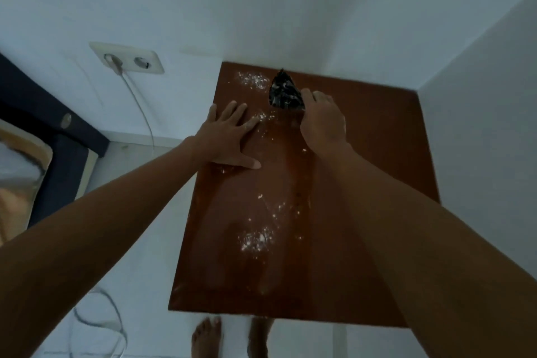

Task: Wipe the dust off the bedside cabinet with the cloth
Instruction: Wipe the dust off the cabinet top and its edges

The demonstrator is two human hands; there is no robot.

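The brown bedside cabinet top point(363, 154) stands in a white wall corner. White dust lies in patches: one at the far left point(252, 80), one near the front point(255, 238), and smaller specks between. My right hand point(322, 122) grips a dark patterned cloth point(283, 91) and holds it on the far part of the top. My left hand point(229, 136) rests flat on the top's left side, fingers spread.
A double wall socket point(128, 58) with a plugged-in white cable point(145, 119) is on the left wall. A dark bed frame point(43, 113) sits at far left. My bare feet point(206, 334) stand on the white floor in front of the cabinet.
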